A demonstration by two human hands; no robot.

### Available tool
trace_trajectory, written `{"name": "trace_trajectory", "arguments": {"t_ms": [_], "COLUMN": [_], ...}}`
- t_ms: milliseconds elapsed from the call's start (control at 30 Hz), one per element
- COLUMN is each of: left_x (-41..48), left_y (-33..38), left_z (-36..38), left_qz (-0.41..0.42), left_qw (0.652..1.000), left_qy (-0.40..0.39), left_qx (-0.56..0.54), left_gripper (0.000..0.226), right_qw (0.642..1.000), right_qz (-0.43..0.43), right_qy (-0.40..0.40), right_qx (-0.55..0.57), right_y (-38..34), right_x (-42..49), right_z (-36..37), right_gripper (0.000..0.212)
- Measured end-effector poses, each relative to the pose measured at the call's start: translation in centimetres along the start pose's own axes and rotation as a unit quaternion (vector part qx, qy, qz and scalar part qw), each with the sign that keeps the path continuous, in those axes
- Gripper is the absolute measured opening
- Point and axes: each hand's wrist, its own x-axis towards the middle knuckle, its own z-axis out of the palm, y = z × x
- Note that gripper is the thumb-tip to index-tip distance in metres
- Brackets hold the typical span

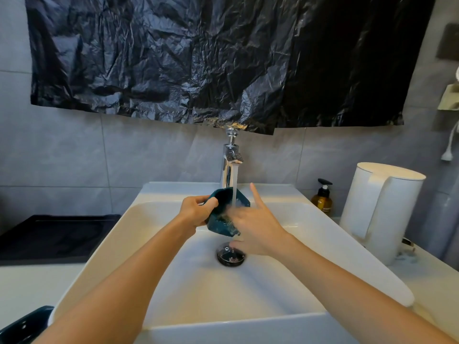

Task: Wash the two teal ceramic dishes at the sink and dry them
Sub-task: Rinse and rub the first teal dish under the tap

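A teal ceramic dish [224, 211] is held tilted under the running water from the chrome tap [231, 160], above the white sink [285, 289]. My left hand [196, 212] grips its left rim, fingers curled over the edge. My right hand [253, 225] lies against the dish's inner face with fingers spread and blurred, index finger pointing up. A second teal dish [23, 326] sits on the counter at the bottom left, only partly in view.
The drain [231, 255] lies below the dish. An amber pump bottle [322, 198] and a white kettle [380, 209] stand on the right counter. A black tray [52, 235] lies on the left. Black plastic sheeting [211, 58] covers the wall above the tap.
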Motion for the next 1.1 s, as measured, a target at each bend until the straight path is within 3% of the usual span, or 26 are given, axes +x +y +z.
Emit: {"name": "trace_trajectory", "arguments": {"t_ms": [67, 167, 300, 500, 633, 800, 967, 1100], "left_x": [0.0, 0.0, -0.1, 0.0, 0.3, 0.3, 0.1, 0.1], "left_y": [-0.1, -0.2, -0.3, -0.6, -0.9, -0.6, -0.8, -0.8], "left_z": [-0.1, 0.1, 0.3, 0.5, 0.4, -0.1, -0.1, 0.0], "left_qz": [-0.011, -0.018, -0.022, -0.015, -0.015, -0.017, -0.009, -0.007], "left_qw": [1.000, 0.999, 0.999, 0.998, 0.998, 0.999, 0.996, 0.997], "left_qy": [0.005, -0.028, -0.037, -0.062, -0.064, -0.044, -0.089, -0.071], "left_qx": [-0.013, 0.003, 0.008, 0.018, 0.014, -0.004, 0.027, 0.000], "left_gripper": [0.031, 0.027, 0.025, 0.025, 0.027, 0.024, 0.023, 0.025], "right_qw": [0.995, 0.994, 0.999, 0.997, 0.992, 0.981, 0.996, 0.999], "right_qz": [-0.007, -0.035, 0.022, 0.064, 0.028, -0.002, -0.021, 0.019], "right_qy": [0.021, 0.026, 0.013, 0.009, 0.005, -0.024, -0.023, -0.026], "right_qx": [0.098, 0.101, 0.029, 0.047, 0.127, 0.192, 0.082, -0.043], "right_y": [-0.6, -0.3, 0.5, 0.0, -0.6, 0.1, 0.0, 0.5], "right_x": [0.3, 1.0, 0.6, 0.6, 0.7, -0.1, -0.2, -0.1], "right_z": [-0.1, -0.1, -0.1, 0.1, -0.2, -0.4, -0.5, -0.5], "right_gripper": [0.065, 0.050, 0.073, 0.081, 0.048, 0.046, 0.065, 0.081]}}
